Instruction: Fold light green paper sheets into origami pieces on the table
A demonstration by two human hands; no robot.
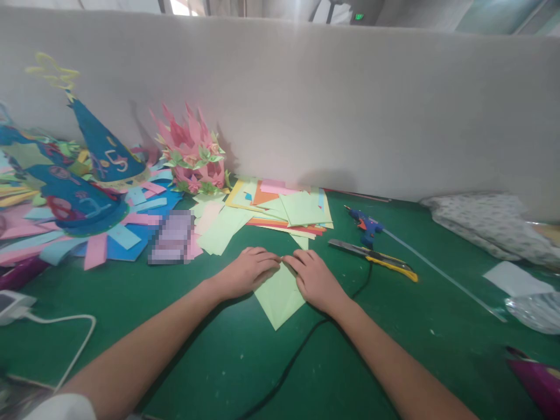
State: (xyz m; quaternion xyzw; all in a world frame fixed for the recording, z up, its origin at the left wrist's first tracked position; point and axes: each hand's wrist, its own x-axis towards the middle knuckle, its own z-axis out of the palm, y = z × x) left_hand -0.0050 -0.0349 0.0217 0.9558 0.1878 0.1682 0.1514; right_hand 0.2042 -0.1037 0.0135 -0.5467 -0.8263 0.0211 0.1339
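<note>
A light green paper square (279,297) lies on the green table, one corner pointing towards me. My left hand (249,271) presses on its upper left edge, fingers together. On the upper right edge rests my right hand (315,279), its fingers bent and close together. The tips of both hands meet at the paper's top corner, which they pinch and partly hide. Faint crease lines show on the paper's lower half.
Beyond my hands lie stacked coloured sheets (306,209). A yellow utility knife (389,262) and a blue glue gun (367,224) with a black cable are at the right. Blue cone hats (105,146), a pink paper crown (195,154) and a blurred-out object (172,236) stand left.
</note>
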